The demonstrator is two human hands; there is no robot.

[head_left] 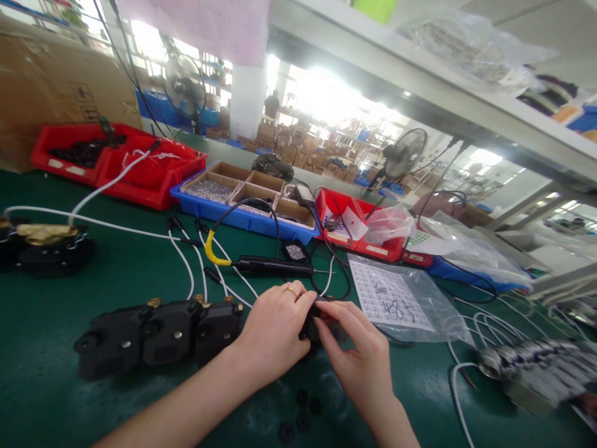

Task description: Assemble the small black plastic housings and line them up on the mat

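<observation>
Count, on the green desk [37, 386]: black housings [170, 336], three, in a row at left, each with a silvery round spot on its face; small black discs [303, 421], four, loosely grouped near the lower edge of view; black screwdriver [275, 266], one, lying crosswise with a yellow sleeve at its cord end; blue tray [242, 218], one, divided into compartments; bagged printed sheet [392, 292], one. Metal parts [536, 367] at far right: too blurred to count.

Hands: together, both closed on one dark piece [310, 325]. Left hand [275, 317], ring on one finger, grips it with curled fingers from the left; right hand [357, 342] meets it from the right, thumb and forefinger nearly closed.

Dark piece: between the hands, right of the housing row, beyond the discs. Black; mostly covered by fingers, so full outline and tilt cannot be told.
</observation>
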